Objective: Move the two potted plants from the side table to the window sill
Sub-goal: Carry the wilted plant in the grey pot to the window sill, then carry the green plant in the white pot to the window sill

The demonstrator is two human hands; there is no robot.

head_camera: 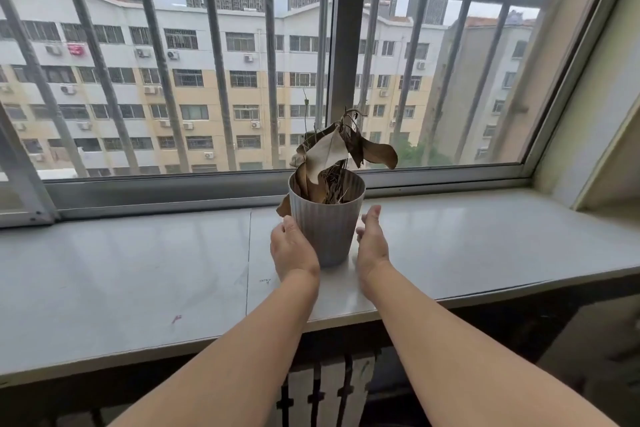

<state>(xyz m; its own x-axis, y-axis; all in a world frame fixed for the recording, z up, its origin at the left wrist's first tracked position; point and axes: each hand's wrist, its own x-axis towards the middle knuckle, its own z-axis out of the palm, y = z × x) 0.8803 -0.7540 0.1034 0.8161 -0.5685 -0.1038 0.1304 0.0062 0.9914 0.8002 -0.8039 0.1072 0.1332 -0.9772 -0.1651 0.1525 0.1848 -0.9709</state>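
Observation:
A white ribbed pot [329,232] holding a dried plant with brown curled leaves [332,152] stands upright on the pale window sill [138,274], near its middle and close to the glass. My left hand [291,248] cups the pot's left side, its fingers curled against the wall. My right hand [372,241] is at the pot's right side with the thumb raised and the fingers spread, at or just off the wall. Only one potted plant is in view.
The window frame [207,187] and outer metal bars [221,73] run right behind the pot. A side wall and ledge [588,156] close off the sill on the right. A radiator [329,388] sits below the sill's front edge.

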